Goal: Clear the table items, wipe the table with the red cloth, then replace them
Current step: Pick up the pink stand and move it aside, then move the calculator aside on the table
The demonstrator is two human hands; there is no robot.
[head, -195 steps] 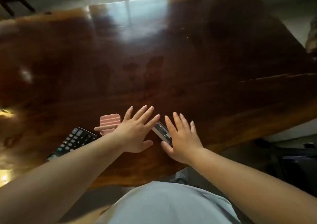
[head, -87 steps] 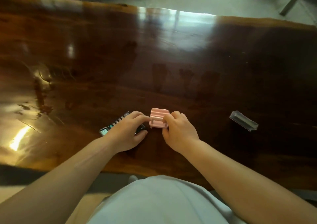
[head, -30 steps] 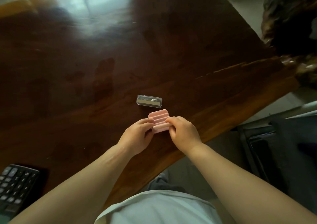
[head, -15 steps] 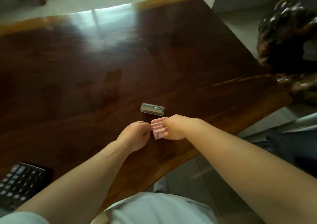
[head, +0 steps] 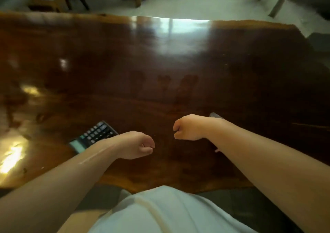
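Dark wooden counter (head: 178, 63) carries a calculator (head: 96, 134); left hand (head: 137, 145) and right hand (head: 189, 127) hover above, each grip curled closed, empty.

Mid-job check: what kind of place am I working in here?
Likely a room in a home or a wood-furniture shop: a big glossy live-edge wooden table, a pale floor beyond it with wooden chair legs, and a calculator on the table.
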